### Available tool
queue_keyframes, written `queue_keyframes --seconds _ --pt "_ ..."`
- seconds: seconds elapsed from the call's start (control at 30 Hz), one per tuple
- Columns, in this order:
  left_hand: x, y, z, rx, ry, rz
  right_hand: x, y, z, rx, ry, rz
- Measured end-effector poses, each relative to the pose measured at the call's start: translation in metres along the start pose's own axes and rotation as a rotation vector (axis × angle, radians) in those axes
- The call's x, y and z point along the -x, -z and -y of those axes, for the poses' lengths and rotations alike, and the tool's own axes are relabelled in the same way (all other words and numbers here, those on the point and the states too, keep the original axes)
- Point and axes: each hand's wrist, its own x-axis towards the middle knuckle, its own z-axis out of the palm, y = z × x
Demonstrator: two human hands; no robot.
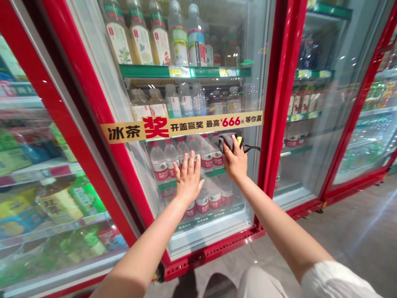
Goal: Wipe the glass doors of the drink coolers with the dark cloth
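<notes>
A glass cooler door (201,244) in a red frame fills the middle of the view. Against its glass, over the lower shelves, my left hand (188,179) is spread with nothing in it. To its right and slightly higher, my right hand (236,162) presses a crumpled dark grey cloth (223,140) with a black cord and a bit of yellow to the glass. The cloth touches the lower edge of a gold promotional strip (182,127) that runs across the door. Streaky, hazy marks show on the glass between the hands.
Bottled drinks (161,159) stand on green-edged shelves behind the glass. Another red-framed cooler (62,111) is close on the left, and more coolers (310,182) line the right. Grey floor (347,231) lies below, with my knee (260,283) at the bottom.
</notes>
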Motion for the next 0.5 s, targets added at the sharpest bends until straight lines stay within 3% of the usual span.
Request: queue_keyframes --seconds 0.13,0.3,0.4,0.5 --pt "-0.007 -0.001 -0.002 0.014 -0.008 -0.016 -0.036 0.01 -0.019 0.085 -0.032 0.017" --pt "-0.013 0.001 0.0 -0.003 -0.029 0.007 -0.013 -0.003 -0.038 0.093 -0.282 -0.039" --pt "-0.013 0.002 0.0 -0.013 -0.034 0.005 -0.014 -0.002 -0.045 0.037 -0.174 -0.046" --pt "-0.015 0.002 -0.004 -0.015 -0.03 -0.034 -0.037 0.01 -0.059 0.0 -0.016 -0.022"
